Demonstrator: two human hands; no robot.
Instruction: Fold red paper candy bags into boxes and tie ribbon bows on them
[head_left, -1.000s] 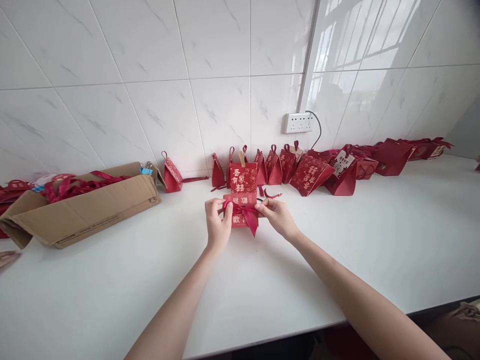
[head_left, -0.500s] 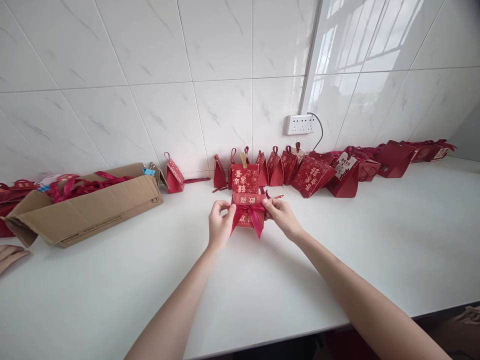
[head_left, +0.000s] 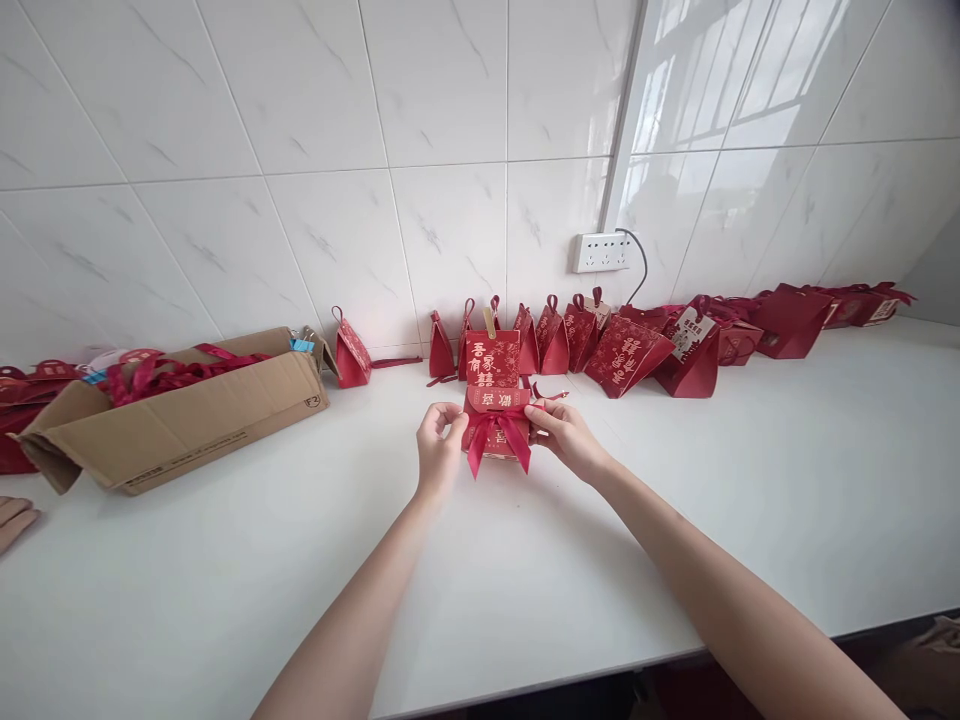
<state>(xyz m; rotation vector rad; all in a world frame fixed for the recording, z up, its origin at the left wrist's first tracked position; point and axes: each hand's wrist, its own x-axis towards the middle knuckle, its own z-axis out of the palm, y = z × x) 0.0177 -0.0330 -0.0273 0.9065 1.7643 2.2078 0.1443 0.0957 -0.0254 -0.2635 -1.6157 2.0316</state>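
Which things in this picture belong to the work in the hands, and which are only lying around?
Belong to the job:
red box, between left hand and right hand
ribbon bow on it

Seem only lying around:
carton with ribbons (possibly supplies)
other red boxes along the back
socket strip

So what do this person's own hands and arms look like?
The left hand and right hand are ungloved, with no watch or bracelet visible. The left forearm and right forearm show no sleeves within the picture. Fingernail details are too small to judge.
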